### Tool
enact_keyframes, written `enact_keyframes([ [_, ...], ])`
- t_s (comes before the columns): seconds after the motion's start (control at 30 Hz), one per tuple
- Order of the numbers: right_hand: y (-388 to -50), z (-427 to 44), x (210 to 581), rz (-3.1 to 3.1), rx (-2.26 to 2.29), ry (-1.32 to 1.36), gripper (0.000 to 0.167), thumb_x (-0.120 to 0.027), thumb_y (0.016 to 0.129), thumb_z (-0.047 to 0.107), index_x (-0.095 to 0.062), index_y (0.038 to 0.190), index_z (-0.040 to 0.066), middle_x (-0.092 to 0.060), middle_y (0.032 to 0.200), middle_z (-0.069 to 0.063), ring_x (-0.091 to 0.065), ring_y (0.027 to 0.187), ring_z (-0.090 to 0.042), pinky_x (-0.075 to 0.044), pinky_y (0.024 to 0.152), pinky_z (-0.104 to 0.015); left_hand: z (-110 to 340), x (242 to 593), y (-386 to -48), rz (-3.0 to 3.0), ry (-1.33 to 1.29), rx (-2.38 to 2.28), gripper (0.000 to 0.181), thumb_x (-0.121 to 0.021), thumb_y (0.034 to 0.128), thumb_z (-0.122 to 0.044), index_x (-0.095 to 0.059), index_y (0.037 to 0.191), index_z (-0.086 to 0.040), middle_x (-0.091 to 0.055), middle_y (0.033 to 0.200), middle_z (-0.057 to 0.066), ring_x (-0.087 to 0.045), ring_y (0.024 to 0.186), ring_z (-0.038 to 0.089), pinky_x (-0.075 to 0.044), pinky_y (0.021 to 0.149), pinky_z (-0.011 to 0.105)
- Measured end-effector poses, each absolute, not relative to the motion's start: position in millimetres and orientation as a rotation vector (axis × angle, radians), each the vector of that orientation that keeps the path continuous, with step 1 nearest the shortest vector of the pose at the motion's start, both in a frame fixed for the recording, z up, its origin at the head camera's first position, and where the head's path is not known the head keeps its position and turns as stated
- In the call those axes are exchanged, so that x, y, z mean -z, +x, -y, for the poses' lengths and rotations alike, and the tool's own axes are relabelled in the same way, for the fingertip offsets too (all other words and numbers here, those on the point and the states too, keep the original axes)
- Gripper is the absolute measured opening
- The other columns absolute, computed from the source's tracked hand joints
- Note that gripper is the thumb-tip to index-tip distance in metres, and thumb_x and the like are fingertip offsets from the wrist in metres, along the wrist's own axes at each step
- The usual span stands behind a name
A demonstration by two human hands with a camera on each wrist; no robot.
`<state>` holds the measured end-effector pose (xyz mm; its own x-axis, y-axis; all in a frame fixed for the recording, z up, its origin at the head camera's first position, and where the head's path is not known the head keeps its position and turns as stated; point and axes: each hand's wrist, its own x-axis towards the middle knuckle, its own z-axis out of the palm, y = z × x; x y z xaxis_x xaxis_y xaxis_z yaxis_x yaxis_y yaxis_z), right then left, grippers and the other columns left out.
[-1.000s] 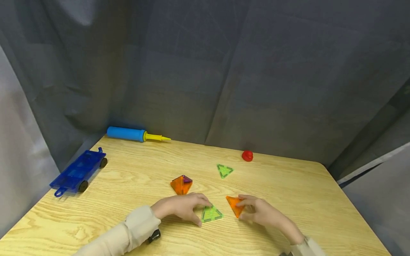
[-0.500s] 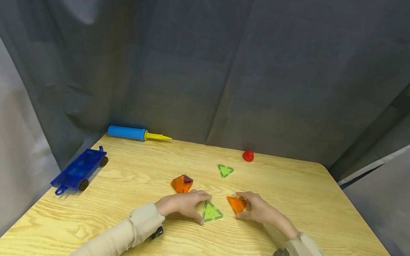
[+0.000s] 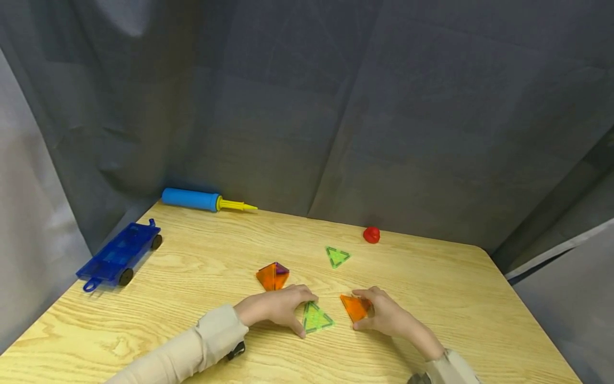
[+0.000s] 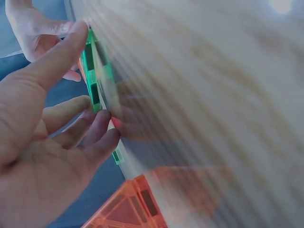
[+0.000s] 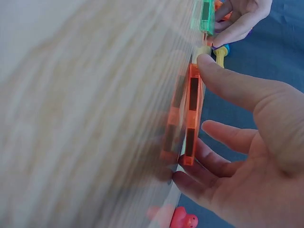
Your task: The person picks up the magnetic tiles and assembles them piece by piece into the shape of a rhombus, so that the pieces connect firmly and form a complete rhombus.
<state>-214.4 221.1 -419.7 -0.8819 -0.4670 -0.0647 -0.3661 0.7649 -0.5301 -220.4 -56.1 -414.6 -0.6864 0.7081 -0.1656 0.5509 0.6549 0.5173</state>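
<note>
In the head view, a green triangular magnetic tile (image 3: 316, 319) lies flat on the table, held at its edges between the thumb and fingers of my left hand (image 3: 280, 308). To its right, my right hand (image 3: 390, 316) grips an orange triangular magnetic tile (image 3: 354, 308) the same way. The wrist views show the thumb at one end of each tile, green tile (image 4: 91, 71) and orange tile (image 5: 191, 114), and curled fingers at the other. A gap separates the two tiles. Just behind my left hand stands a small orange and purple pyramid of tiles (image 3: 271, 278).
Farther back lie another green triangle (image 3: 338, 256) and a small red toy figure (image 3: 371, 234). A blue wheeled car base (image 3: 120, 254) stands at the table's left edge. Along the back edge rests a blue and yellow pump (image 3: 201, 200), before a dark curtain (image 3: 336, 106).
Over the last second, my right thumb and fingers have settled around the orange tile's edges. My left fingers have moved off the green tile's top to its edges. Both tiles are nearly where they were.
</note>
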Motion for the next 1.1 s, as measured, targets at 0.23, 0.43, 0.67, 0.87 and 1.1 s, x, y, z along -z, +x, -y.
enact_keyframes([
  [0.23, -216.0, -218.5, 420.6, -2.735, 0.816, -0.683, 0.068, -0.085, 0.07, 0.026, -0.057, 0.126, 0.0, -0.049, 0.104, -0.008, -0.047, 0.092, -0.018, -0.047, 0.078, -0.031, 54.7, 414.3, -220.1, -2.491, 0.99, -0.683, 0.072, -0.08, 0.0772, -0.019, -0.046, 0.139, -0.006, -0.043, 0.14, 0.003, -0.049, 0.119, 0.013, -0.042, 0.099, 0.025],
  [0.43, -215.7, -214.7, 420.2, -2.735, 0.779, -0.722, 0.069, -0.086, 0.067, 0.03, -0.059, 0.124, 0.001, -0.054, 0.111, -0.011, -0.051, 0.095, -0.021, -0.049, 0.08, -0.037, 53.7, 411.8, -220.4, -2.446, 0.977, -0.712, 0.074, -0.078, 0.0767, -0.007, -0.043, 0.141, -0.005, -0.041, 0.143, 0.003, -0.051, 0.106, 0.006, -0.045, 0.088, 0.017],
  [0.67, -213.9, -212.8, 419.7, -2.698, 0.793, -0.748, 0.069, -0.085, 0.07, 0.027, -0.057, 0.126, 0.0, -0.055, 0.125, -0.02, -0.053, 0.108, -0.033, -0.047, 0.088, -0.051, 53.8, 410.5, -221.4, -2.423, 0.964, -0.72, 0.075, -0.079, 0.0754, -0.005, -0.043, 0.141, -0.007, -0.043, 0.139, 0.003, -0.052, 0.097, 0.002, -0.045, 0.082, 0.015],
  [0.87, -213.9, -211.6, 419.7, -2.701, 0.801, -0.729, 0.069, -0.085, 0.069, 0.027, -0.057, 0.127, 0.002, -0.055, 0.126, -0.019, -0.052, 0.109, -0.033, -0.046, 0.089, -0.051, 55.0, 413.7, -223.6, -2.399, 0.941, -0.758, 0.074, -0.079, 0.074, -0.002, -0.046, 0.139, -0.011, -0.053, 0.117, -0.003, -0.051, 0.093, 0.001, -0.045, 0.08, 0.016],
  [1.1, -214.8, -212.1, 420.2, -2.679, 0.821, -0.734, 0.068, -0.084, 0.07, 0.026, -0.057, 0.127, 0.002, -0.055, 0.126, -0.019, -0.052, 0.108, -0.031, -0.048, 0.087, -0.049, 56.7, 416.5, -225.1, -2.34, 0.908, -0.847, 0.07, -0.076, 0.0751, 0.001, -0.046, 0.136, -0.017, -0.053, 0.108, -0.005, -0.051, 0.095, 0.004, -0.045, 0.083, 0.018],
])
